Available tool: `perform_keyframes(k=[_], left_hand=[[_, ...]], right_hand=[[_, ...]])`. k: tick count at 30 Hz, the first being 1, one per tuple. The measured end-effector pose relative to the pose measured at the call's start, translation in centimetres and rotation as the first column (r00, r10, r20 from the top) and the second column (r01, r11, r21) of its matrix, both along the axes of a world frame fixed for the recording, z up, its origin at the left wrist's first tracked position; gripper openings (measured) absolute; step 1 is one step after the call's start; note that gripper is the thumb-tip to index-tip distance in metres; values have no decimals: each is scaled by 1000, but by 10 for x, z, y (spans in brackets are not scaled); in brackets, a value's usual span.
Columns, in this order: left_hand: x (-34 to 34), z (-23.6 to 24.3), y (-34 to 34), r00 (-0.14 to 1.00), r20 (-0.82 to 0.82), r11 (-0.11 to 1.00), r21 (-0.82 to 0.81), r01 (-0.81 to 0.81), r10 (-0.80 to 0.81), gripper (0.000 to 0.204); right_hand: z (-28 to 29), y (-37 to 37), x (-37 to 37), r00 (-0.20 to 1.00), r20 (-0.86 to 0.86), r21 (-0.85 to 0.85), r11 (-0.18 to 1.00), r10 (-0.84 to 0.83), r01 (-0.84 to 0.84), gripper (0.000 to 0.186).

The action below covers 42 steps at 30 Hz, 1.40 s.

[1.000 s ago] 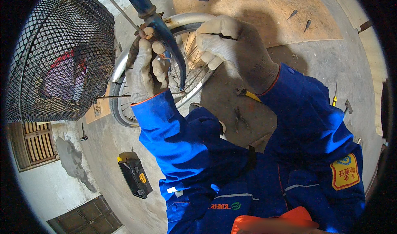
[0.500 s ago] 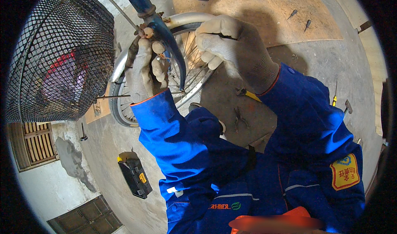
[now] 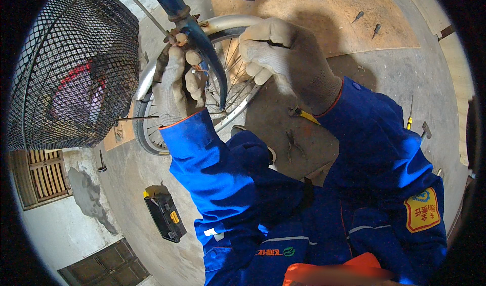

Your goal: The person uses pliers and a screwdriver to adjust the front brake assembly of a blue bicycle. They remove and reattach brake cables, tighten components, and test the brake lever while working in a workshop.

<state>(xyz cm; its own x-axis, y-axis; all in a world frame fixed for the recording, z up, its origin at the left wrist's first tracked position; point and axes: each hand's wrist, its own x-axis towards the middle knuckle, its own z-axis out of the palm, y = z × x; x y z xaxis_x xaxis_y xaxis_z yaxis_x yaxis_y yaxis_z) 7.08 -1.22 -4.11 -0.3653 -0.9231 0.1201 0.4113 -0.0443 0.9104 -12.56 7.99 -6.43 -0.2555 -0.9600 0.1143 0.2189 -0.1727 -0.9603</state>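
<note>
A dark blue bicycle fork (image 3: 212,58) stands over a spoked front wheel (image 3: 235,115) with a silver mudguard (image 3: 228,22). My gloved left hand (image 3: 177,83) is closed just left of the fork, fingertips at a small rusty fitting (image 3: 180,38) below a thin metal rod (image 3: 148,14); what is inside its fingers is hard to make out. My gloved right hand (image 3: 288,61) is closed right of the fork, beside the rim, thumb and fingers pressed together; whatever it may hold is hidden. A black wire basket (image 3: 61,48) hangs at the left with red and purple contents.
A yellow-handled tool (image 3: 307,117), pliers (image 3: 291,144), a hammer (image 3: 425,132) and screwdrivers (image 3: 409,121) lie around on the concrete floor (image 3: 126,185). Two small dark tools (image 3: 375,30) lie on a board (image 3: 329,8). An open black toolbox (image 3: 164,215) sits lower left.
</note>
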Motion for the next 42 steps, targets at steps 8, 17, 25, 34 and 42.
perform_keyframes(k=[8,17,25,34,42], left_hand=[[-10,6,8,988,106,993,-46,-106,111,26],[2,4,2,996,86,999,-39,-1,4,38],[-5,3,6,991,98,996,-20,-88,89,37],[-5,3,9,1000,9,999,34,-12,11,35],[-11,12,15,985,110,984,108,-141,129,25]], right_hand=[[9,4,-2,997,53,71,996,49,-53,19],[11,3,0,997,61,52,998,38,-41,20],[10,5,0,998,57,30,999,30,-32,19],[6,2,-3,996,89,9,1000,29,-30,17],[0,-13,-19,997,78,-146,989,-7,18,12]])
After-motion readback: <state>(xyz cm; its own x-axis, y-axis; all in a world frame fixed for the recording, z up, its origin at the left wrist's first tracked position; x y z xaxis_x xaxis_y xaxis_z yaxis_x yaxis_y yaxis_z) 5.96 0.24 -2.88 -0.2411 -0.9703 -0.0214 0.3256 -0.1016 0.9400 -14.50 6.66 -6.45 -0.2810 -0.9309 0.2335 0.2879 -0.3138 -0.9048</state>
